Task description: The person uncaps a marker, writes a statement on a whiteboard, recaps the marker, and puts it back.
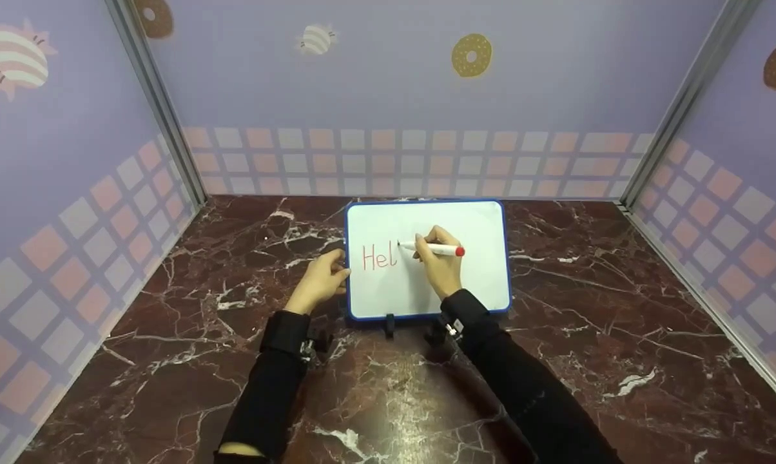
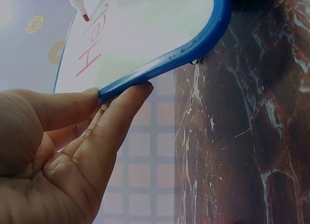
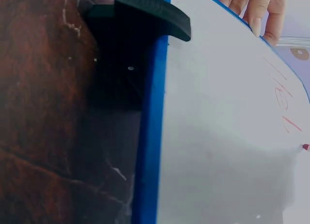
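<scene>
A whiteboard with a blue frame leans upright on a black stand. Red letters reading "Hel" are on its left half. My left hand pinches the board's left edge, thumb on the front and fingers behind, as the left wrist view shows. With my right hand I grip a white marker with a red end, its tip just right of the "l" near the letter's top. In the right wrist view only the marker's red tip appears; the right hand is out of that frame.
The board stands on a dark red marbled table. Behind it rises a purple wall with a checked band, and side walls flank the table. A black stand hook laps over the board's lower edge.
</scene>
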Available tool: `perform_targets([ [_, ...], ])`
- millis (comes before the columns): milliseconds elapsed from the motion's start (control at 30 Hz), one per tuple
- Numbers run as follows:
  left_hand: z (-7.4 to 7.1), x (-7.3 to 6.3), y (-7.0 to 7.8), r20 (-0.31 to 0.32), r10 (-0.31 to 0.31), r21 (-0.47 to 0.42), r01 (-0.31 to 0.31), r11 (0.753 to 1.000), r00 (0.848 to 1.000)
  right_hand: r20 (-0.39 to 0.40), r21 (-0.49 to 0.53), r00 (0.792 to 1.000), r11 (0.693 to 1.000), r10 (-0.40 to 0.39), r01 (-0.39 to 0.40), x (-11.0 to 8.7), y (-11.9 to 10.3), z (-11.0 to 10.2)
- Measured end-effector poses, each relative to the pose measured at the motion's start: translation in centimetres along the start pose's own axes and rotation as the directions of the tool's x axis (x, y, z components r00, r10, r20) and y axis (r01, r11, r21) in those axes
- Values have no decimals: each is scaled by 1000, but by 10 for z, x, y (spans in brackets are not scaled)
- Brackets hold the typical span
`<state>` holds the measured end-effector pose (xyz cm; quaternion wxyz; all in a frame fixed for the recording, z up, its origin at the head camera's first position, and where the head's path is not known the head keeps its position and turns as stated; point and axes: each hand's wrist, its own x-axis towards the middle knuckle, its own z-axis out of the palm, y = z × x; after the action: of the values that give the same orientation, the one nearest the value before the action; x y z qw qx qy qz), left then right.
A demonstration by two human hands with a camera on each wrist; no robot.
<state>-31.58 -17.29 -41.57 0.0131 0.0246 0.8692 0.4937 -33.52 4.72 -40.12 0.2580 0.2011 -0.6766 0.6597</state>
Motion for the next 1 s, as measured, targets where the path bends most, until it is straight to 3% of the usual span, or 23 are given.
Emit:
perform_targets([
  [567,0,1,-1,-19,4,-3,-4,1000,1000,58,-33,998,999,-6,8,-10,3,-12],
  [1000,-1,2,-1,6,-9,-11,9,1000,1000,-22,30,1000,1000,-8,9,-6,6,-16],
])
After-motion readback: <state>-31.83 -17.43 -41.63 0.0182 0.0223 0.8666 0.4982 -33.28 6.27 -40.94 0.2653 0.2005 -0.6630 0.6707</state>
